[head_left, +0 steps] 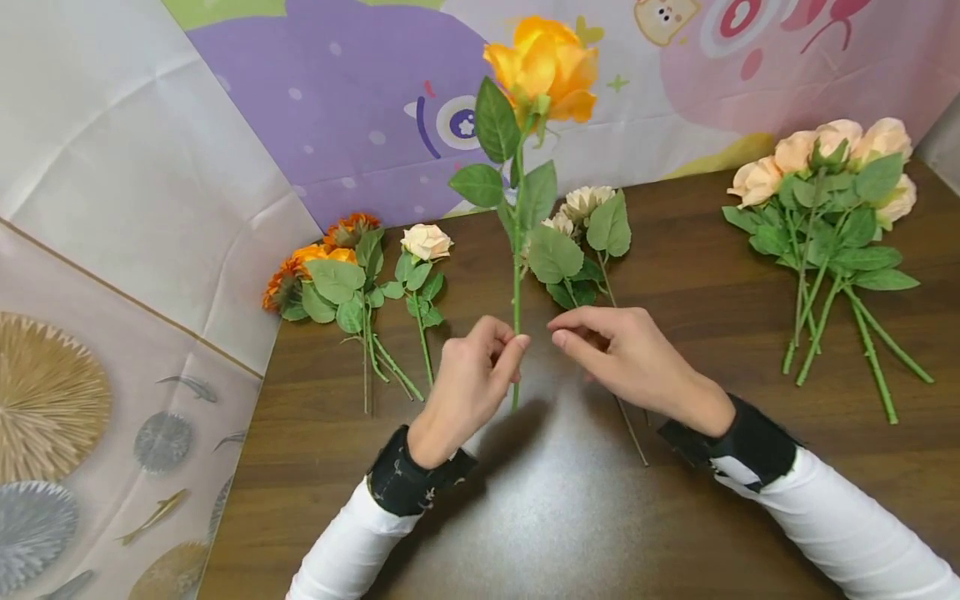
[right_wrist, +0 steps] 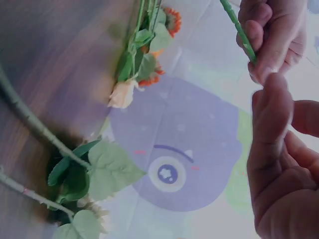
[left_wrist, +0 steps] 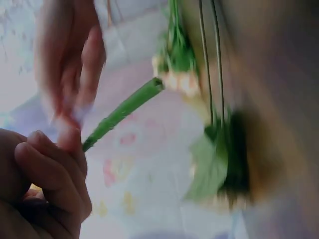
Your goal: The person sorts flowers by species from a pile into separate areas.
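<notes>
Left hand (head_left: 468,379) fingers pinch the rose (head_left: 517,208) low, upright over the surface (head_left: 562,517); right hand (head_left: 633,354) fingers curve loosely beside it, seemingly empty; slackening there could let the bloom (head_left: 542,71) tip.

Table (head_left: 675,250): shows dark brown wood grain, ends against the backdrop.
Backdrop (head_left: 645,137): hangs pale behind, bears a purple creature (head_left: 322,108), a pink one (head_left: 712,92) and a toast face (head_left: 666,18).
Left sheet (head_left: 90,150): slopes creased and pale, carries a brown line (head_left: 135,300) above tan and grey discs (head_left: 45,408) and fish (head_left: 153,516).
Glare (head_left: 555,500): lies whitish on the near middle of the table.
</notes>
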Available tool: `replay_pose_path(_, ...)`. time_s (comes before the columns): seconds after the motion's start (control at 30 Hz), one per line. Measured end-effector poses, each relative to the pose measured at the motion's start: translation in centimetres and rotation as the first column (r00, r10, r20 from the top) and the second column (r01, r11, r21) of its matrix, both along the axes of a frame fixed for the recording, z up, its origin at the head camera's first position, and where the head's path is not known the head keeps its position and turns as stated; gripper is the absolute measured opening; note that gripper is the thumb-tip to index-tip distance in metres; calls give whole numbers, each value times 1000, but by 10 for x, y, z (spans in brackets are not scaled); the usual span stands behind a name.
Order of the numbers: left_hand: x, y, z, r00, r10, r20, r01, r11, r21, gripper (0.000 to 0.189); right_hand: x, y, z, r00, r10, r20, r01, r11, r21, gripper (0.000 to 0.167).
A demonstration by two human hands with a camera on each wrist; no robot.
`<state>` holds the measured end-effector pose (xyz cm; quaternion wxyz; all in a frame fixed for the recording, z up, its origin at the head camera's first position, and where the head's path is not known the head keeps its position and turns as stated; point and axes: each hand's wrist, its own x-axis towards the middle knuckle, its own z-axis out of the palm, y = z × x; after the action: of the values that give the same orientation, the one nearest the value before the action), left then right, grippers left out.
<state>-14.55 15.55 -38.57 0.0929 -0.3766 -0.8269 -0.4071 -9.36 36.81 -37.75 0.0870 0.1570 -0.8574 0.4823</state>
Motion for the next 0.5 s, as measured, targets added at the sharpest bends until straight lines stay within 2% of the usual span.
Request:
replay_pose_path(0.17,16,11,-5,993,-114,14,113,992,57,10,6,-6,3,993,21,-117,-28,998,-64,16)
replay_pose_path(0.33,23,15,-8,988,-152,18,150,986,78,10,6,-9,2,984,-4,-177,-7,998,-64,11)
replay_pose_path(0.5,24,17,-11,981,-191,23,189,981,52,8,6,-7,2,976,-30,-216,22,999,-41,7)
